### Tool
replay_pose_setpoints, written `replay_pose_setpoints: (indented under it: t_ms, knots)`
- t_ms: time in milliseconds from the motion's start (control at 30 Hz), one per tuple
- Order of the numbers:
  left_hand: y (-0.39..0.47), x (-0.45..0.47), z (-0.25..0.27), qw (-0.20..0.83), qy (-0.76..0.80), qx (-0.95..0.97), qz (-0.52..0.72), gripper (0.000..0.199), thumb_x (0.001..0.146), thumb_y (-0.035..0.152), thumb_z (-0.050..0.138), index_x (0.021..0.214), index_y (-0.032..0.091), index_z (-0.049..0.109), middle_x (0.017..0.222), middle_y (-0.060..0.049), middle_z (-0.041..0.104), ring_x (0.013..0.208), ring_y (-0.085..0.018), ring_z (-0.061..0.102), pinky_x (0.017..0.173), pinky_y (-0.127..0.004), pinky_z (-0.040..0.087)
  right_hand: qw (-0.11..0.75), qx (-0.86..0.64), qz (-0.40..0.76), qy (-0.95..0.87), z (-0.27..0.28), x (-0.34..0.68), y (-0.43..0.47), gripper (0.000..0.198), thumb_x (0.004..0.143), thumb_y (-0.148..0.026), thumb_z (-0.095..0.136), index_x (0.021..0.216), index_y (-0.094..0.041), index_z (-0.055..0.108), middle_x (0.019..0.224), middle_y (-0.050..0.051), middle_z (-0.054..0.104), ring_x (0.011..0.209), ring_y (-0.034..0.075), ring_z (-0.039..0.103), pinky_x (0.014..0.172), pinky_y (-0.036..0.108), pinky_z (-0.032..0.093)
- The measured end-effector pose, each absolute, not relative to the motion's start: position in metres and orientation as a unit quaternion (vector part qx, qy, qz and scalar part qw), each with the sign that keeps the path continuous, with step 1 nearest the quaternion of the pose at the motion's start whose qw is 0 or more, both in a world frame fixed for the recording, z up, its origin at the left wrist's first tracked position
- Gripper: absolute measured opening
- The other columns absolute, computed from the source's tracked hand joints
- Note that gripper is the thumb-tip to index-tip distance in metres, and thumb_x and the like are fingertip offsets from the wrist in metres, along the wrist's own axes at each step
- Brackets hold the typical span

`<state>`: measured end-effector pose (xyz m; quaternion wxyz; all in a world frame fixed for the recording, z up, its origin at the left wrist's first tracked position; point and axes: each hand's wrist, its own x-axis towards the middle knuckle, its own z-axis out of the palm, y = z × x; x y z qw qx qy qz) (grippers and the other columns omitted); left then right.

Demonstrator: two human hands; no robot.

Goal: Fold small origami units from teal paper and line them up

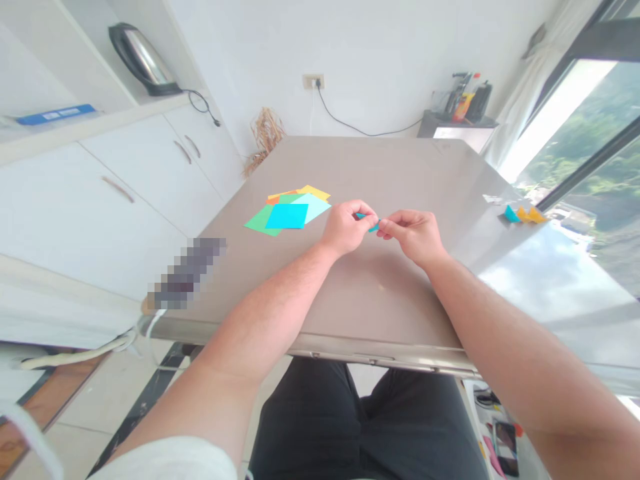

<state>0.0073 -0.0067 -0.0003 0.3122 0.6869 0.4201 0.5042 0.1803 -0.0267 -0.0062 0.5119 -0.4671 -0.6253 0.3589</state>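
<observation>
Between my hands, just above the table, is a small folded piece of blue paper (374, 228). My left hand (349, 228) pinches it from the left, thumb against fingers. From the other side, my right hand (411, 233) grips its right end with thumb and fingertips. Most of the folded paper is hidden behind the fingers, so its shape cannot be made out. To the left of my left hand lies a fanned pile of coloured paper sheets (287, 217), with blue on top and green, pale mint, orange and yellow below.
Folded paper pieces (525, 215), blue and yellow, stand at the table's right side by the window. A pixelated dark object (190, 273) lies at the left edge of the table (390, 160). A kettle (143, 60) stands on the left shelf, and bottles (467, 100) on a back cabinet.
</observation>
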Motion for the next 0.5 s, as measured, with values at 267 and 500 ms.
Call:
replay_pose_setpoints:
  t_ms: [267,500]
  knots:
    - [-0.0049,0.0073,0.0001,0.308,0.424,0.685,0.506,0.010,0.077,0.026,0.070,0.070,0.020,0.070,0.072,-0.001,0.072,0.065,-0.014,0.057,0.065,-0.030,0.045,0.524,-0.488,0.341,-0.610,-0.0073,0.1799,-0.0235,0.025,0.070,-0.044,0.083,0.067,-0.020,0.075,0.065,0.004,0.073,0.059,0.017,0.062,0.057,0.031,0.049]
    - [-0.0019,0.0028,-0.0023,0.342,0.399,0.678,0.513,0.017,0.077,0.037,0.075,0.079,0.020,0.074,0.073,-0.002,0.071,0.068,-0.015,0.059,0.065,-0.030,0.045,0.539,-0.470,0.370,-0.593,-0.0054,0.1826,-0.0217,0.024,0.073,-0.042,0.080,0.068,-0.020,0.073,0.065,0.003,0.072,0.061,0.016,0.064,0.061,0.030,0.052]
